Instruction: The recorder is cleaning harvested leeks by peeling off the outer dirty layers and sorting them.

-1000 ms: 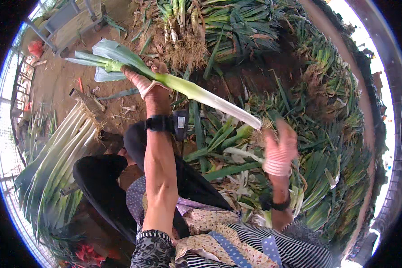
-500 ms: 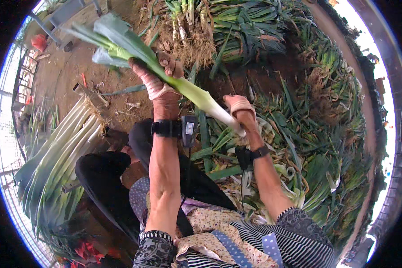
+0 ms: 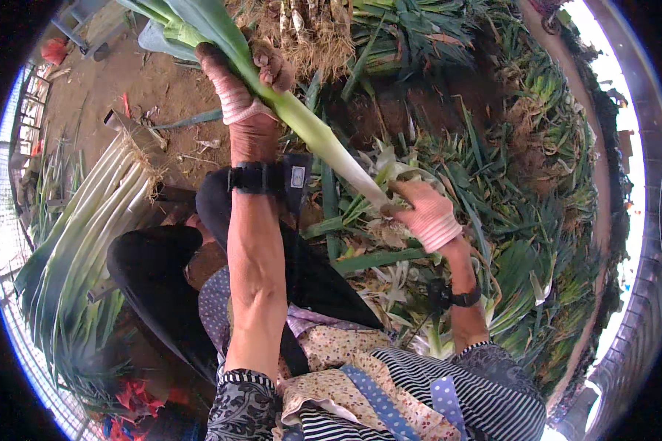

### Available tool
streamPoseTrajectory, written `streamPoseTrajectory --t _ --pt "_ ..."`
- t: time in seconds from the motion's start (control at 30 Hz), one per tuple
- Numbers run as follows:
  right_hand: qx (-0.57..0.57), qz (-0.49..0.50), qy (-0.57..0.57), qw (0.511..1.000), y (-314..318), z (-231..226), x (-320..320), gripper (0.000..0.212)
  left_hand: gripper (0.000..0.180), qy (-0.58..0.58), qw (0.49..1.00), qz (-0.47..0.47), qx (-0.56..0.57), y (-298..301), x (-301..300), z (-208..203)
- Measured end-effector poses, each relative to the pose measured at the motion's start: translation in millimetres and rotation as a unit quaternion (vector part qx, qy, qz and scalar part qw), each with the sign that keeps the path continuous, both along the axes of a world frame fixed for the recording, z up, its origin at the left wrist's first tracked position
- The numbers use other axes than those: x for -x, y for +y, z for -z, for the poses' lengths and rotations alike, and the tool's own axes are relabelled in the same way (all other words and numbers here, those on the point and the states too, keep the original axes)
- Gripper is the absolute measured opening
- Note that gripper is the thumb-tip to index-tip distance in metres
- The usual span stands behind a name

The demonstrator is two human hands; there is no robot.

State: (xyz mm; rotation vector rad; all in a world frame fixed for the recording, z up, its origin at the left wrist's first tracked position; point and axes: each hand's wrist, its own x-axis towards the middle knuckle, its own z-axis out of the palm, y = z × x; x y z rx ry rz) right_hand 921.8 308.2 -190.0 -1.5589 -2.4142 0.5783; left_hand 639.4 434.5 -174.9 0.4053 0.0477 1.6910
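A leek (image 3: 318, 137) slants across the middle, green leaves at the upper left and white root end toward the lower right. Wrapped around its shaft just below the leaves is my left hand (image 3: 244, 82), in a partial, soil-stained glove. My right hand (image 3: 428, 214), gloved in pale pink and white, is at the root end with thumb and fingers closed around it; the fingertips are partly hidden. Peeled leaf scraps (image 3: 401, 283) lie under and around the right hand.
To the left, a bunch of trimmed leeks (image 3: 99, 202) rests on a low metal frame. Unpeeled leeks with soil-covered roots (image 3: 301, 48) are heaped at the far side. Loose green leaves (image 3: 522, 220) cover the ground on the right. My bent knees (image 3: 154, 268) are close below.
My right hand has moved down and turned, closing at the leek's root end. My left hand, still gripping the leek, has shifted slightly up and left in the picture.
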Motion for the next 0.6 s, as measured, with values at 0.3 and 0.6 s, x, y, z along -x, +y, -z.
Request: streamPoseTrajectory --t 0.3,0.6 --pt "0.118 0.067 0.032 0.990 -36.0 84.8 -72.8 0.021 0.049 0.029 0.988 -0.083 0.127 0.9 -2.4 3.0" --pt "0.163 0.343 -0.287 0.880 -65.9 78.2 -107.7 0.059 0.048 0.019 0.961 -0.165 0.220 4.6 14.4 1.5"
